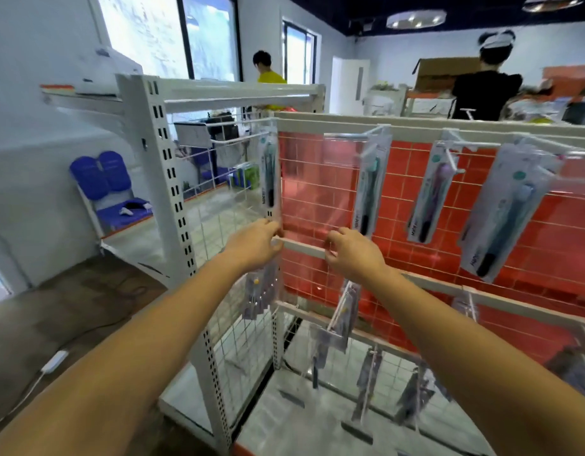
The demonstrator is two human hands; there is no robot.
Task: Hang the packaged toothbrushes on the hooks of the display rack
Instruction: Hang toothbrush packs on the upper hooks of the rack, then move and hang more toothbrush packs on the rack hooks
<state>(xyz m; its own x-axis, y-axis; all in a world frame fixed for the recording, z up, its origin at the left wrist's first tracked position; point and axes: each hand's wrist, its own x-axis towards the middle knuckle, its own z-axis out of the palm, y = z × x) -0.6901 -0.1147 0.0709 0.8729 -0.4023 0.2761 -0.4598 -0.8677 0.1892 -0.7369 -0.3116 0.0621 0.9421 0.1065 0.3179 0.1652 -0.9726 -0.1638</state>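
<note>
The big wire display rack (317,199) stands right in front of me, with an orange tiled wall behind its grid. White hooks (462,144) stick out along its top bar, and a white middle bar (301,246) runs across lower down.

Three packaged toothbrushes (502,209) hang from the top hooks off to my right. One more toothbrush pack (269,179) hangs at the left corner of the rack. It hangs long and straight, top to bottom, with its low end just above my left hand. More packs (337,324) hang on the lower row.

Both my arms reach forward. My left hand (256,243) is at the corner, fingers curled and pinching at the bottom edge of that corner pack, I think, right by the middle bar. My right hand (352,250) is just beside it, fingers curled around the middle bar.

The corner pack is straight up from my left hand, so that hand is nearer. I think I am steadying it on its hook.
</note>
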